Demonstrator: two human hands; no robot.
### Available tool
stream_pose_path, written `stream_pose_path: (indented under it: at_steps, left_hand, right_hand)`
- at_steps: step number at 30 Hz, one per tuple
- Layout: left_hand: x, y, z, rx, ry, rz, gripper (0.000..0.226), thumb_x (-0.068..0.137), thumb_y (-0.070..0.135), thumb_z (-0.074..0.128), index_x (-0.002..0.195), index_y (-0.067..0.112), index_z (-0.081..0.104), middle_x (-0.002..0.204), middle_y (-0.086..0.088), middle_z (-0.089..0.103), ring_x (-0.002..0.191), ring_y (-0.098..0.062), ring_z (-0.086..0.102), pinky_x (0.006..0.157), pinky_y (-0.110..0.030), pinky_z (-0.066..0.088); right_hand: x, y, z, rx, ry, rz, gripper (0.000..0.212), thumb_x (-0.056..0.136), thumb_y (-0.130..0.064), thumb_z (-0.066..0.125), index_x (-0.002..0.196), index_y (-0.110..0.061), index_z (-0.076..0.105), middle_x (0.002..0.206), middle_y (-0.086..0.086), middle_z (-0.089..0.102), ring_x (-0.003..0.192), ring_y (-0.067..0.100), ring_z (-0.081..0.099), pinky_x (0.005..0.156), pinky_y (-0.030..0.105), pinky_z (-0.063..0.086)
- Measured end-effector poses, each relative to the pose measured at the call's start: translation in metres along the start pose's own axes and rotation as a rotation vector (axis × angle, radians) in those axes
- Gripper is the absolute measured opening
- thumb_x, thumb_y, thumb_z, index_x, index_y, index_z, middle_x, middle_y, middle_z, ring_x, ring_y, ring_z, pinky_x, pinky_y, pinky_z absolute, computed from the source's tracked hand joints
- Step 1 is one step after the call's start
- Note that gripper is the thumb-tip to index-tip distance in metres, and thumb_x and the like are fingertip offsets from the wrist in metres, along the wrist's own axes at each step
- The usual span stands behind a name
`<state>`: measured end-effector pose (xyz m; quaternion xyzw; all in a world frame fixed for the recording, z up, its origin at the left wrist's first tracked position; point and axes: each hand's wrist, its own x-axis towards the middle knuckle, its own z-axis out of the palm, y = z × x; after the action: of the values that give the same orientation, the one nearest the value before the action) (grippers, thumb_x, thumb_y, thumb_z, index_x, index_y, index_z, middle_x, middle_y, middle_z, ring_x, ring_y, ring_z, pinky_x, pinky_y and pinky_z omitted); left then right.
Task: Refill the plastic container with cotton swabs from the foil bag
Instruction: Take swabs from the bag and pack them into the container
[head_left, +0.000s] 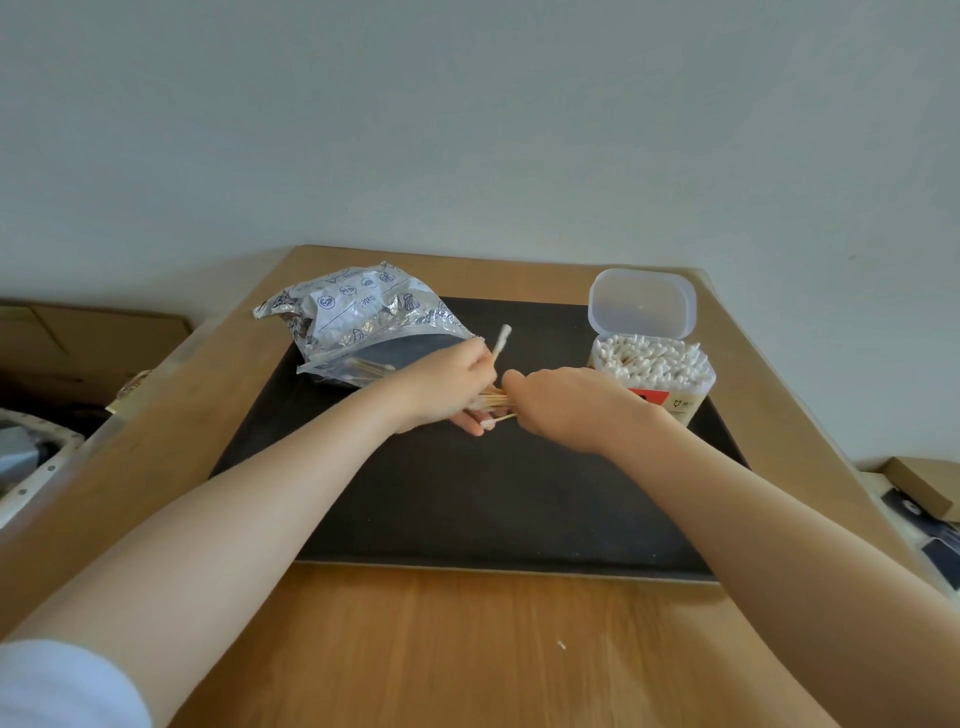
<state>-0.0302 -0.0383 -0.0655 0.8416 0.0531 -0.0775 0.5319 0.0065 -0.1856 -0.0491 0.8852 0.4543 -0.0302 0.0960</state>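
A bundle of cotton swabs (494, 401) sits between both hands above the dark mat (467, 499), the left hand (452, 387) and right hand (561, 405) each curled round it. The person should even the ends before moving to the nearly full plastic container (652, 374), right of the foil bag (363, 322).

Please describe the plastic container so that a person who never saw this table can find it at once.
On the wooden table lies a dark mat; look at its far right corner. There stands the plastic container, clear, with its lid flipped open. Unlike the crinkled foil bag at the far left, it is packed with upright cotton swabs.
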Motion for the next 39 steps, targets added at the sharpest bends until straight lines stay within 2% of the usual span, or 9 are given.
stream_pose_path:
  at_steps: [6,12,16,22,26,30,33,35,39]
  left_hand:
    - [-0.004,-0.009,0.008,0.531,0.034,0.183,0.02,0.096,0.021,0.031,0.101,0.016,0.05,0.075,0.006,0.057,0.068,-0.017,0.052,0.065,-0.035,0.044]
    - [-0.011,-0.012,0.01,0.07,-0.119,0.056,0.068,0.094,0.057,0.017,0.088,0.003,0.058,0.08,-0.004,0.056,0.066,-0.015,0.045,0.063,-0.026,0.04]
    - [-0.015,-0.005,0.008,0.47,-0.248,0.102,0.032,0.093,0.053,0.033,0.091,0.027,0.053,0.085,0.007,0.052,0.073,-0.009,0.048,0.069,-0.023,0.04]
    - [-0.019,0.003,0.002,0.603,-0.234,0.128,0.041,0.098,0.041,0.029,0.098,0.007,0.05,0.076,-0.002,0.05,0.064,-0.014,0.045,0.065,-0.026,0.039]
    - [-0.019,0.0,0.0,0.47,-0.182,0.192,0.032,0.1,0.036,0.027,0.089,0.012,0.046,0.07,0.003,0.046,0.053,-0.008,0.041,0.056,-0.021,0.036]
    - [-0.018,-0.006,0.001,0.394,-0.164,0.191,0.03,0.1,0.036,0.026,0.089,0.016,0.046,0.07,0.002,0.044,0.051,-0.005,0.038,0.052,-0.017,0.034]
    - [-0.019,-0.003,0.009,0.243,-0.214,0.203,0.029,0.1,0.033,0.03,0.085,0.014,0.047,0.069,0.001,0.042,0.052,-0.007,0.036,0.051,-0.018,0.033]
    - [-0.017,0.002,0.017,0.039,-0.216,0.209,0.03,0.1,0.029,0.035,0.08,0.011,0.049,0.065,0.0,0.04,0.049,-0.007,0.036,0.048,-0.018,0.031]
    - [-0.011,0.007,0.026,-0.417,-0.118,0.141,0.033,0.099,0.027,0.037,0.07,0.012,0.044,0.06,-0.001,0.04,0.043,-0.006,0.036,0.041,-0.015,0.027]
  right_hand:
    - [0.006,0.0,-0.005,0.105,-0.076,0.017,0.016,0.097,-0.011,0.039,0.1,-0.014,0.054,0.069,-0.004,0.038,0.057,0.014,0.042,0.048,0.024,0.03]
    - [0.012,0.0,-0.003,0.028,-0.193,0.068,0.021,0.093,-0.008,0.049,0.112,-0.01,0.057,0.082,0.002,0.057,0.074,0.021,0.057,0.057,0.026,0.039]
    - [0.008,-0.005,-0.01,0.093,-0.241,0.135,0.036,0.088,-0.001,0.053,0.124,-0.006,0.048,0.087,0.003,0.057,0.089,0.021,0.058,0.066,0.025,0.039]
    - [-0.002,-0.001,-0.012,0.411,-0.004,0.138,0.017,0.091,-0.018,0.055,0.098,-0.003,0.06,0.099,0.019,0.063,0.085,0.031,0.057,0.073,0.036,0.046]
    - [-0.007,0.007,-0.011,0.53,0.053,0.171,0.025,0.083,-0.033,0.065,0.092,-0.009,0.06,0.079,0.012,0.069,0.061,0.016,0.056,0.051,0.018,0.041]
    - [-0.014,0.014,0.0,1.145,0.189,0.17,0.063,0.081,-0.031,0.068,0.135,-0.019,0.037,0.112,0.0,0.061,0.088,0.016,0.066,0.085,0.033,0.054]
    - [-0.007,0.003,0.008,1.171,0.45,0.197,0.02,0.095,-0.028,0.047,0.103,-0.014,0.059,0.091,0.0,0.061,0.084,0.025,0.063,0.078,0.035,0.055]
    - [0.0,-0.002,0.015,0.998,0.598,0.265,0.031,0.097,-0.024,0.042,0.078,-0.006,0.059,0.074,0.002,0.059,0.072,0.022,0.058,0.069,0.033,0.05]
    - [0.005,0.002,0.023,0.777,0.819,0.298,0.034,0.096,-0.018,0.045,0.064,-0.004,0.045,0.058,0.002,0.046,0.054,0.016,0.043,0.057,0.032,0.032]
